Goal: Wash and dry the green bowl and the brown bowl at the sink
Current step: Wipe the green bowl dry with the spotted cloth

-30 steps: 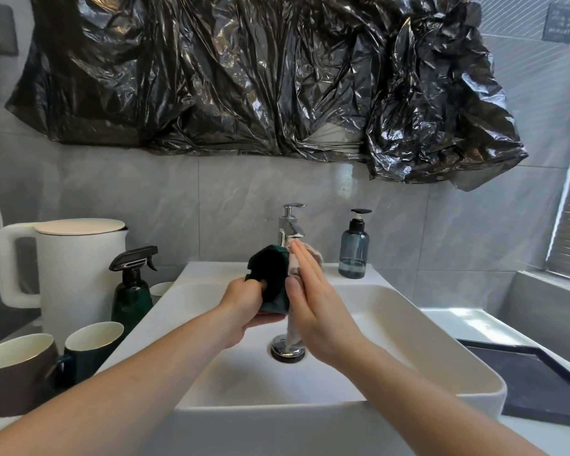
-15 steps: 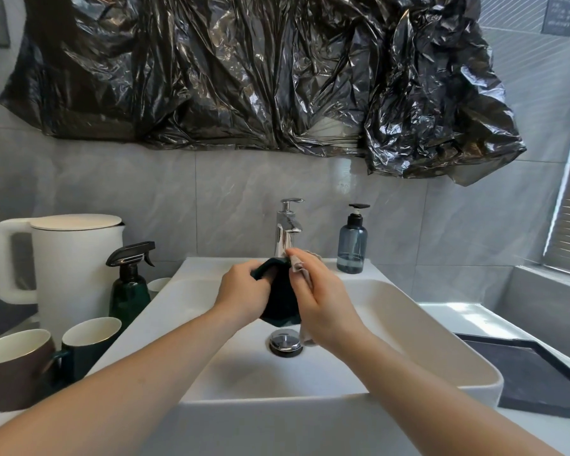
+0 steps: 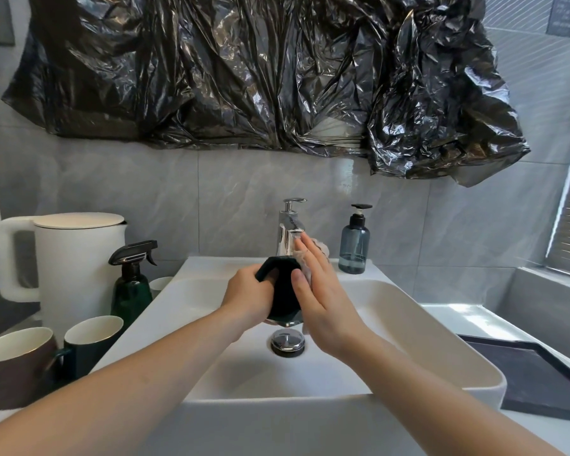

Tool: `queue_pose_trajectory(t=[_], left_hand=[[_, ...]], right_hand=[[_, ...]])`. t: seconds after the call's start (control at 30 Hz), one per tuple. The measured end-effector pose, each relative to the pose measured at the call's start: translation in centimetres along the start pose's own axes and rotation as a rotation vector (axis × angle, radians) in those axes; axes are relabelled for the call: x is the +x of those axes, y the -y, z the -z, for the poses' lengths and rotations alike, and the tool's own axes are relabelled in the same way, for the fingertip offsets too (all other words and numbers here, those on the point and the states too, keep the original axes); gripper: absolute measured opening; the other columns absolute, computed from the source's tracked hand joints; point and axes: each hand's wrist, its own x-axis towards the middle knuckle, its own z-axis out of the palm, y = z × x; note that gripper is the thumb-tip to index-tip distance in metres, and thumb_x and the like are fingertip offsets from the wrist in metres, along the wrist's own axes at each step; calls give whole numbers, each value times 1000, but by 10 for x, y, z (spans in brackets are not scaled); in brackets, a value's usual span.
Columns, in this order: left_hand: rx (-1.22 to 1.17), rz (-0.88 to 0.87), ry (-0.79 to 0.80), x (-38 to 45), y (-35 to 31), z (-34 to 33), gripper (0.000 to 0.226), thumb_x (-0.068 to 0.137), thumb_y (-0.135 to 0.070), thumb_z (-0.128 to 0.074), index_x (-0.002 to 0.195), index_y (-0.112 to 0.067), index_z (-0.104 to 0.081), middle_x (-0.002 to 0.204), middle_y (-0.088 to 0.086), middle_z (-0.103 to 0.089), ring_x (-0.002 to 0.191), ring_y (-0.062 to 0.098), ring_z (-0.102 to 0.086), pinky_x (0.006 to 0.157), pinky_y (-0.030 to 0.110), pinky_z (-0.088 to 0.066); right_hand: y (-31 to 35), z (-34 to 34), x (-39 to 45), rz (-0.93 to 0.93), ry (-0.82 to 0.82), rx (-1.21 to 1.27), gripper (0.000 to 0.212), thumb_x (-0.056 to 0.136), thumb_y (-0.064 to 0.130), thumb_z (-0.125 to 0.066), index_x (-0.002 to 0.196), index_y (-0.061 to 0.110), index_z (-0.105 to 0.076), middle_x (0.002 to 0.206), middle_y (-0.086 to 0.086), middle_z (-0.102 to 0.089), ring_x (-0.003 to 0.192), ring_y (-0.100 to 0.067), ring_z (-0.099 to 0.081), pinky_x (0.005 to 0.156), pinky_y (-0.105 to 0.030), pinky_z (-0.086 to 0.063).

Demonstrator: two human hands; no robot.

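Left hand (image 3: 247,294) is gripping the green bowl (image 3: 282,291), now upright again. Right hand (image 3: 320,291), fingers flat, is pressing a cloth (image 3: 313,255) against it, probably drying.

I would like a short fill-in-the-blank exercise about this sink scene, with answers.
1. The left hand grips the ____ bowl.
2. The right hand presses a cloth with ____ fingers.
3. The bowl is held over the ____.
4. The blue pump bottle stands ____ of the faucet.

Answers: green; straight; sink; right
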Motion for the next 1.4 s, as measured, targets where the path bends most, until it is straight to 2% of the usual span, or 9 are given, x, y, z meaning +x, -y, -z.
queue_pose_trajectory(t=[0.1, 0.27, 0.43, 0.57, 0.73, 0.9, 1.03, 1.17, 1.4], left_hand=[[-113, 75, -52, 1, -3, 3, 21, 107, -31, -54, 92, -25, -68, 102, 6, -74, 95, 31, -69, 77, 38, -61], [-382, 301, -80, 0, -8, 11, 23, 111, -29, -47, 123, -15, -61, 117, 14, -68, 87, 30, -68, 46, 33, -60], [-314, 237, 75, -6, -7, 3, 30, 110, -32, -51, 122, -11, -68, 114, 15, -73, 93, 36, -72, 60, 45, -66], [-323, 196, 7, -4, -11, 4, 27, 110, -30, -51, 120, -12, -67, 115, 14, -71, 92, 35, -71, 56, 44, -65], [-509, 355, -8, -7, -13, 13, 24, 112, -26, -46, 124, -13, -62, 115, 17, -70, 91, 32, -69, 51, 36, -62], [-255, 165, 80, -10, -9, 4, 23, 110, -31, -50, 112, -18, -69, 110, 10, -73, 93, 30, -70, 55, 38, -63], [-129, 78, 21, -7, -7, 3, 23, 109, -34, -51, 98, -27, -70, 107, 5, -75, 99, 29, -70, 80, 42, -63], [-329, 230, -17, -7, -10, 9, 22, 110, -29, -51, 115, -16, -67, 111, 13, -71, 91, 35, -70, 50, 37, -61], [-445, 410, 19, -1, -4, 10, 32, 111, -26, -47, 132, -7, -61, 113, 19, -72, 89, 34, -72, 50, 35, -61]], right_hand=[[1, 1, -2, -25, 63, -3, 59, 112, 40, -30, 166, 26, -11, 171, 22, -3, 152, 14, 6, 125, -15, -1], [4, -3, -4, -2, 161, -3, 58, 114, 33, -28, 166, 29, -3, 170, 24, 4, 145, 23, 12, 116, -3, 2], [-5, -2, 2, 34, 3, -1, 53, 113, 30, -28, 165, 24, -21, 171, 17, -11, 153, 12, -2, 125, -17, -6], [-3, 1, -1, 39, 27, -2, 53, 113, 26, -29, 165, 25, -19, 171, 18, -10, 153, 13, -1, 122, -10, -5], [5, -5, -2, 37, 104, -31, 57, 113, 24, -32, 166, 30, -12, 171, 23, -5, 151, 15, 2, 116, -3, -3], [-1, 3, -2, 24, -1, 28, 49, 114, 30, -29, 163, 28, -29, 168, 23, -21, 149, 18, -10, 121, -9, -10], [-4, 4, -2, -13, 9, 43, 49, 113, 30, -29, 162, 25, -33, 167, 19, -26, 148, 19, -13, 121, -9, -10], [1, -1, -2, 15, 54, 34, 52, 112, 30, -32, 164, 29, -24, 169, 22, -17, 150, 17, -5, 122, -13, -8], [-7, 1, -3, -17, 167, 8, 80, 97, -2, -36, 165, 35, -15, 169, 27, -7, 151, 15, 1, 129, -24, -7]])
